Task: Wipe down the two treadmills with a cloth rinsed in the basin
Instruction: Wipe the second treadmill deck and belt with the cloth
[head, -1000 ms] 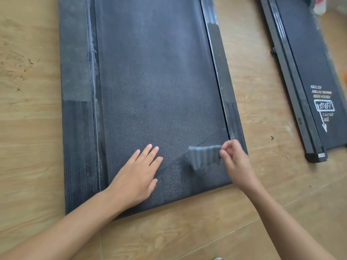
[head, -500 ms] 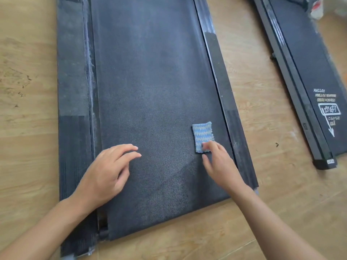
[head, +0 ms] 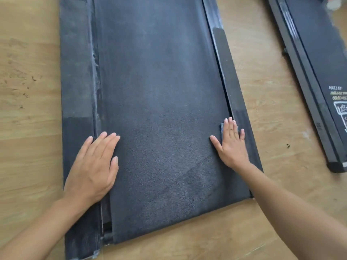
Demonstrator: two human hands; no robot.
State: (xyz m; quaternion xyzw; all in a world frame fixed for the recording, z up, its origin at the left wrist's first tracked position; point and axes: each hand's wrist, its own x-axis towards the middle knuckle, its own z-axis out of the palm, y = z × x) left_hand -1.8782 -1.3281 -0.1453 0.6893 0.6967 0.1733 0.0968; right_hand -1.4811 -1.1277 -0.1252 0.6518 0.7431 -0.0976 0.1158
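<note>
A dusty black treadmill (head: pixel 159 91) lies flat on the wooden floor and fills the middle of the view. My right hand (head: pixel 231 142) lies flat with straight fingers on the belt's right edge, pressing a small blue cloth (head: pixel 222 128) that is almost wholly hidden under the palm. My left hand (head: pixel 95 166) rests flat on the belt's left edge, next to the left side rail (head: pixel 77 91). A darker wiped streak (head: pixel 189 177) runs diagonally across the belt's near end. The second treadmill (head: pixel 319 72), with white lettering, lies at the right edge.
Light wooden floor (head: pixel 28 128) surrounds both treadmills, with a strip of floor (head: pixel 266 91) between them. Small dark specks dot the floor at left and right. A blurred white and red object (head: pixel 336 3) sits at the top right corner.
My right hand has spread flat over the cloth and slid it right to the belt's edge. My left hand has flattened on the belt. The camera has moved closer.
</note>
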